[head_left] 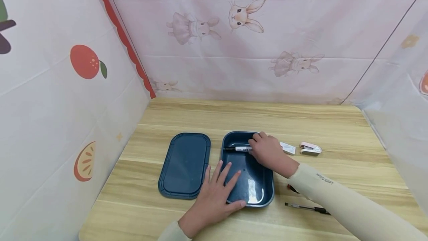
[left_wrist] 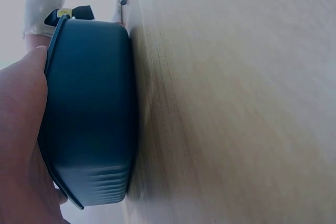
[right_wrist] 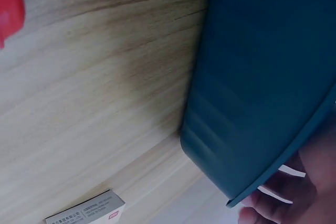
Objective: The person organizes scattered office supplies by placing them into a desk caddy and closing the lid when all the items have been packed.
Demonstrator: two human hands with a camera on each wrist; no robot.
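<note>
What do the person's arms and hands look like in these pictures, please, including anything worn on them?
Both hands, the left hand and the right hand, are bare, with no gloves or rings visible. Each arm wears a close-fitting cream sleeve reaching the wrist; the right sleeve carries a small line of dark lettering, too small to read surely.

My hands work over a matt, grained wood table holding a smooth, slightly glossy dark-blue plastic box and lid.

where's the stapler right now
In the head view the stapler lies on the table, right of the box, beside a small white packet.
</note>
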